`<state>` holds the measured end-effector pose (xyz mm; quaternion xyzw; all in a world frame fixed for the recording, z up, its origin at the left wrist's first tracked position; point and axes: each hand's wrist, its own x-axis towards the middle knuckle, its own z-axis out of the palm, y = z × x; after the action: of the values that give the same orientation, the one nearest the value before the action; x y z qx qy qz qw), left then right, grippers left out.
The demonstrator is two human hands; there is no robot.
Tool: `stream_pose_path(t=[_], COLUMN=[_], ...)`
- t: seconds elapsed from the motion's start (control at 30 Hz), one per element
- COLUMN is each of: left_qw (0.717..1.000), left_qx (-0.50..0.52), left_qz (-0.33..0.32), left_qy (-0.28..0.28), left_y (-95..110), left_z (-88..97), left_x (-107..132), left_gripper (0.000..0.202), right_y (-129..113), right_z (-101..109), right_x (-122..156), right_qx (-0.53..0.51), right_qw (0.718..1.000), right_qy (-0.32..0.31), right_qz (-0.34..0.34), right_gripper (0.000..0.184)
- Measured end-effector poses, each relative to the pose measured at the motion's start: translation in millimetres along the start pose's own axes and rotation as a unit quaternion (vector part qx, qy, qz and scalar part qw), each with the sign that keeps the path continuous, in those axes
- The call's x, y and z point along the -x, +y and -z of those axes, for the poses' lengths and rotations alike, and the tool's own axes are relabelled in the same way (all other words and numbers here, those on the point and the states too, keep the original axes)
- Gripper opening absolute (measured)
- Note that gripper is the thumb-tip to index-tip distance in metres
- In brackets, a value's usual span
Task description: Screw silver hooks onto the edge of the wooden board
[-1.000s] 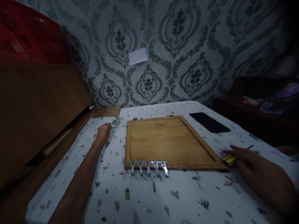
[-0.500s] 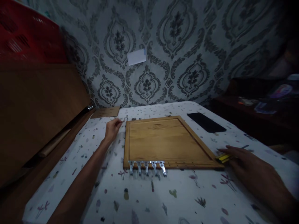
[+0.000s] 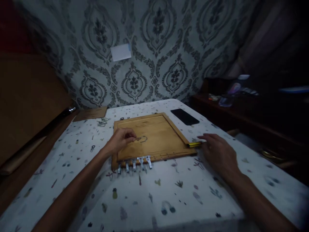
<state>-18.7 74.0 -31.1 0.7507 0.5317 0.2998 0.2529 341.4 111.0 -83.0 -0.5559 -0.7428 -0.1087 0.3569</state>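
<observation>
My left hand [image 3: 124,138] is over the left part of a wooden board [image 3: 154,135], thumb and fingertips pinching a small piece with a thin open loop [image 3: 143,139]. Its exact kind is too small and dim to tell. By the board's right corner, my right hand [image 3: 218,153] has its fingers around a slim yellow-and-black item [image 3: 194,144], whose tip lies against the board's edge. Much of that item is hidden by the hand. Several silvery metal clips [image 3: 134,165] sit in a row along the near edge of the board.
A black flat slab [image 3: 185,116] lies beyond the board to the right. A brown cardboard piece [image 3: 90,113] and small loose bits [image 3: 103,121] lie at the far left. A brown panel [image 3: 29,109] stands left of the table. A clear bottle [image 3: 229,95] stands at right.
My left hand has moved from beside the board's far left corner to above the board, carrying the loop piece. The view has turned right; the right hand remains by the right corner.
</observation>
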Motion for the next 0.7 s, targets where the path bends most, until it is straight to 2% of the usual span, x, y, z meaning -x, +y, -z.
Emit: stream_pose_path(t=[0.13,0.23,0.33,0.4,0.5,0.7], left_qw=[0.996,0.990,0.984,0.980,0.976,0.980], left_qx=[0.070,0.103,0.123,0.132,0.138,0.118], left_qz=[0.001,0.007,0.015,0.017,0.016,0.010], left_qy=[-0.056,-0.096,-0.130,-0.149,-0.166,-0.160], left_y=[14.8,28.0,39.9,47.0,55.2,60.4], left_z=[-6.5,-11.1,-14.5,-15.8,-16.8,-20.9], left_x=[3.8,8.8,13.4,15.8,18.3,18.3], left_gripper=[0.009,0.012,0.015,0.016,0.017,0.016], right_y=[-40.7,-82.7,-111.4,-118.0,-115.8,-109.3], right_z=[17.3,31.6,39.6,40.7,39.8,34.8], right_x=[6.3,14.7,21.7,24.3,25.8,28.7], right_qx=[-0.062,-0.238,-0.252,-0.232,-0.221,-0.201], right_qw=[0.995,0.950,0.926,0.925,0.924,0.924], right_qy=[-0.008,-0.031,-0.031,-0.029,-0.032,-0.079], right_qz=[0.075,0.201,0.279,0.300,0.309,0.315], right_gripper=[0.023,0.025,0.024,0.018,0.017,0.021])
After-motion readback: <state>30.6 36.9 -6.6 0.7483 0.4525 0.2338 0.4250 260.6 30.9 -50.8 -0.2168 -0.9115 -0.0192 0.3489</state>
